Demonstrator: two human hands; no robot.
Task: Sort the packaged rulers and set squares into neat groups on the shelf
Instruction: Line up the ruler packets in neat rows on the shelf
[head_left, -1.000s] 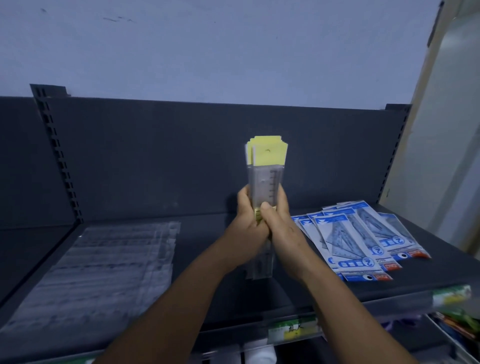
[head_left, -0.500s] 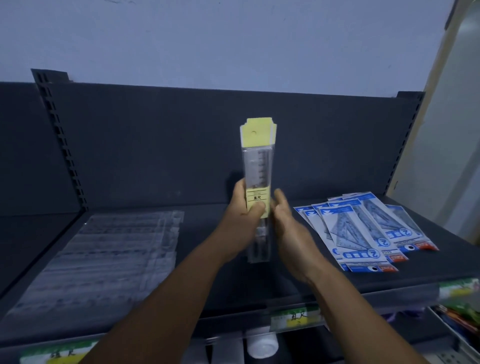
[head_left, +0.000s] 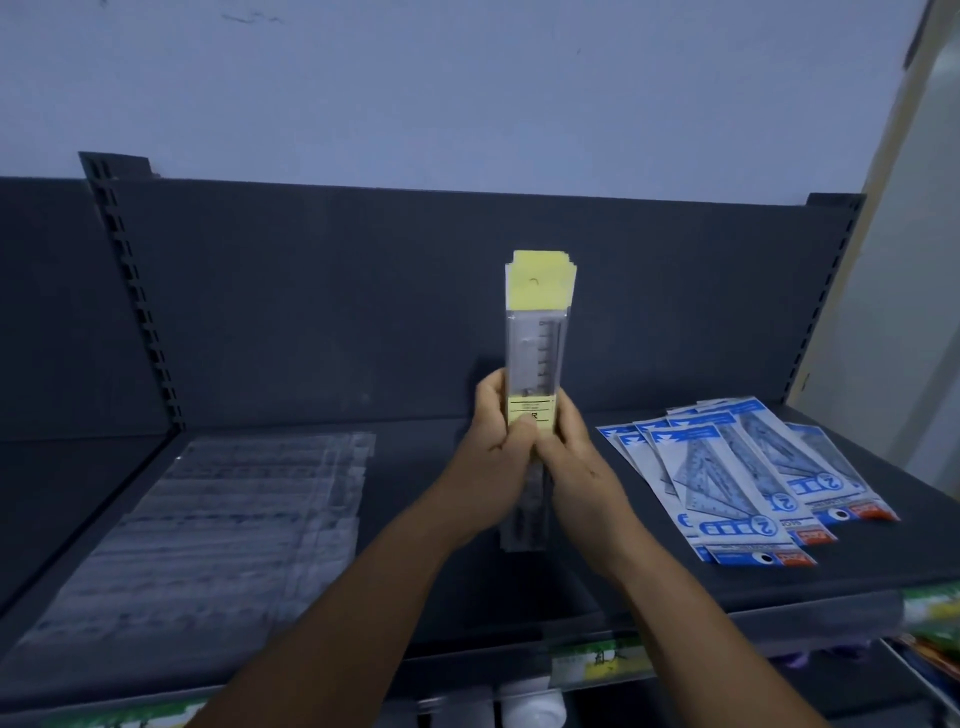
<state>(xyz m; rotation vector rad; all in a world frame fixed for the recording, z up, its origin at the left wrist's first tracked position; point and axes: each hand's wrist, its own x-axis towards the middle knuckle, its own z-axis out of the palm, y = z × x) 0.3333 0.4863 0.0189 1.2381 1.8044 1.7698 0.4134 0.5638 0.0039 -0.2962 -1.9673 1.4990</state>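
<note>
A stack of packaged rulers (head_left: 535, 332) with yellow header cards stands upright above the middle of the dark shelf (head_left: 519, 597). My left hand (head_left: 491, 452) grips its left side and my right hand (head_left: 576, 457) grips its right side, both around the yellow label. The stack's lower end shows below my hands. Several blue-and-white packaged set squares (head_left: 727, 467) lie fanned out on the right of the shelf. A pile of clear packaged rulers (head_left: 208, 530) lies flat on the left.
The shelf's dark back panel (head_left: 363, 312) rises behind the goods, with slotted uprights at left (head_left: 130, 291) and right (head_left: 826, 291). Green price labels (head_left: 597, 665) run along the shelf's front edge. A lower shelf with colourful goods (head_left: 930, 649) shows at bottom right.
My right hand, which had come off the ruler stack half a second ago, has closed on its right side again. The stack stays upright in the middle.
</note>
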